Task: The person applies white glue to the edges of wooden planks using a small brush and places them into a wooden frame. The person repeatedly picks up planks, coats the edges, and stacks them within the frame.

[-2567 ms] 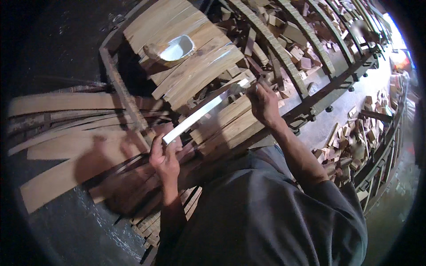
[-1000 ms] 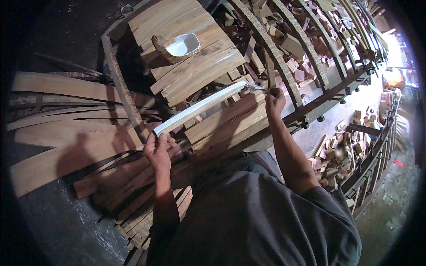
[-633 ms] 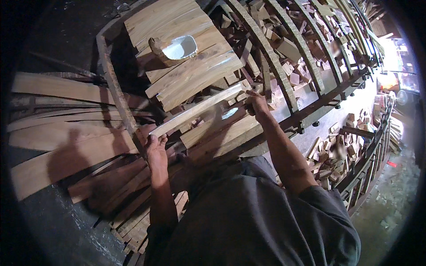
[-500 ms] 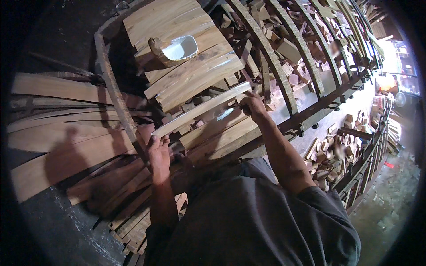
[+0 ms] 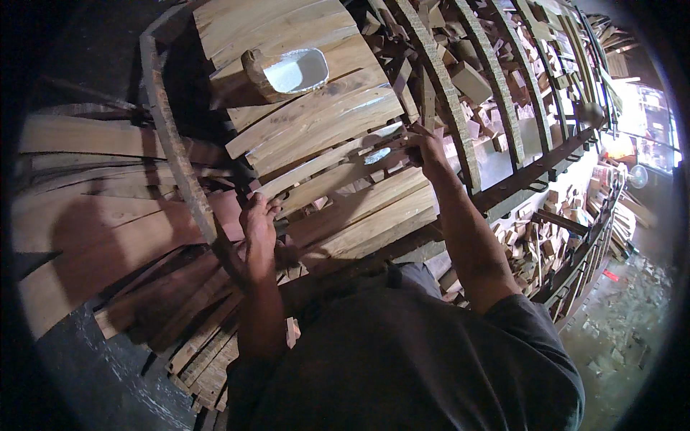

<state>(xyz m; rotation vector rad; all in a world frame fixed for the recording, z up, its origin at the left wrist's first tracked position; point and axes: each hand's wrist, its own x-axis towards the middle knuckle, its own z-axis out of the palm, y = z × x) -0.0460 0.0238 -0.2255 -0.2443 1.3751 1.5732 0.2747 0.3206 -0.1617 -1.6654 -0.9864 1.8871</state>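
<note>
Two hands: both grip one long wooden slat [image 5: 327, 164], one at each end.
Left hand [image 5: 259, 228]: nearer, fingers closed round the slat's lower left end.
Right hand [image 5: 425, 147]: farther, closed on the upper right end.
Slat axis: runs from lower left to upper right, lying across the stacked planks [image 5: 359, 215].
Edges: rusty metal bar [image 5: 176, 154] just beside the left hand; curved frame rib [image 5: 449, 108] close behind the right.
Beyond: white-lined wooden scoop [image 5: 287, 72] on the far boards, well apart.

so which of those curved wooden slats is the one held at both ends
The pale slat running diagonally between the left hand and the right hand. The other slats lie flat in the stack, untouched.
</note>
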